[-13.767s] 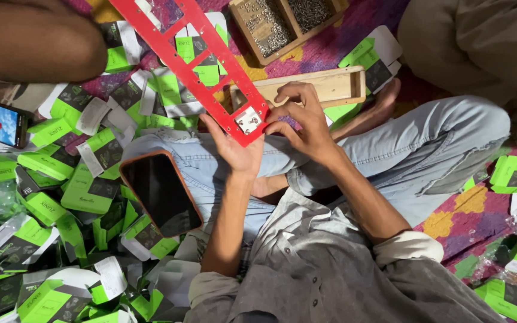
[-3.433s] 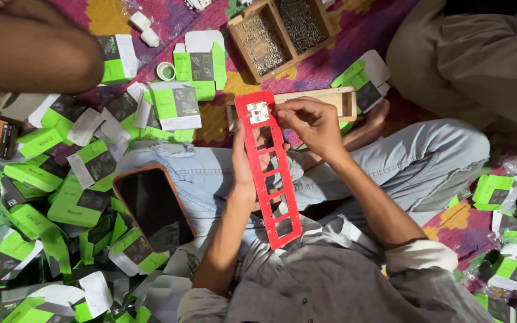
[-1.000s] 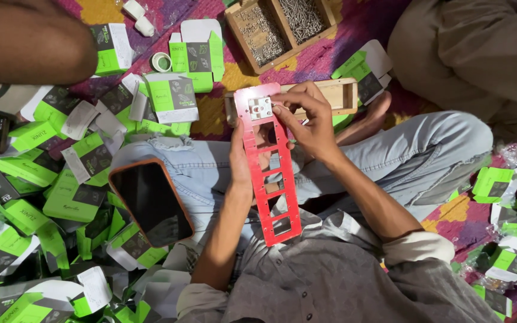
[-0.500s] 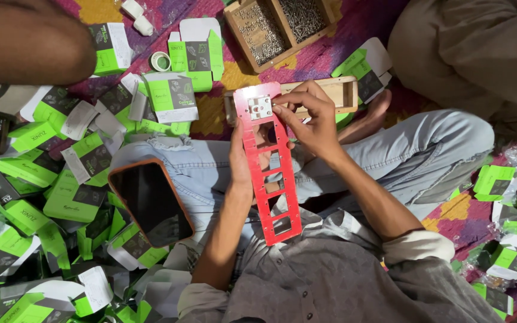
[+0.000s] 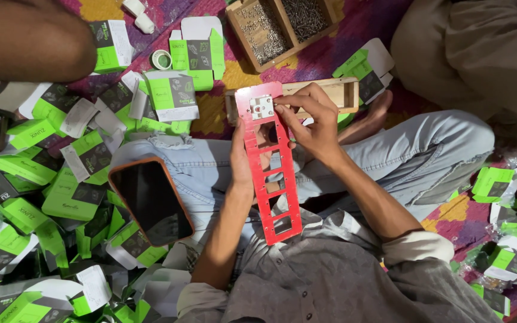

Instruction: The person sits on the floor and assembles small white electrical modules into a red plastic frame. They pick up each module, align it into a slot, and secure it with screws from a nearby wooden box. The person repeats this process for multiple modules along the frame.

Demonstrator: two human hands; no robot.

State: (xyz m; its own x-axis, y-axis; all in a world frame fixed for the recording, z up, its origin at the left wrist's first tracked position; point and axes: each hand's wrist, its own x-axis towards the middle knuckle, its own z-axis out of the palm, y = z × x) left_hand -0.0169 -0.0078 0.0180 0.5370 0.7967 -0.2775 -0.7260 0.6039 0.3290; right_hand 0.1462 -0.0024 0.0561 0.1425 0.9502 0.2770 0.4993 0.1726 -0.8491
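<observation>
At frame centre, the left hand point(image 5: 243, 157) gripped the long red plastic ladder-shaped strip point(image 5: 270, 161) from behind, its palm mostly hidden. Just beyond, the right hand point(image 5: 312, 122) pinched a small white square plate point(image 5: 262, 107) seated at the strip's upper end.

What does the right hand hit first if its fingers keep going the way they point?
The right hand has fingertips pointing left, toward the small white part at the top of the red strip. That part is first; they look already on or almost touching it, though depth is unclear.

One red strip point(image 5: 268, 164), one phone point(image 5: 151, 200), two hands.
</observation>
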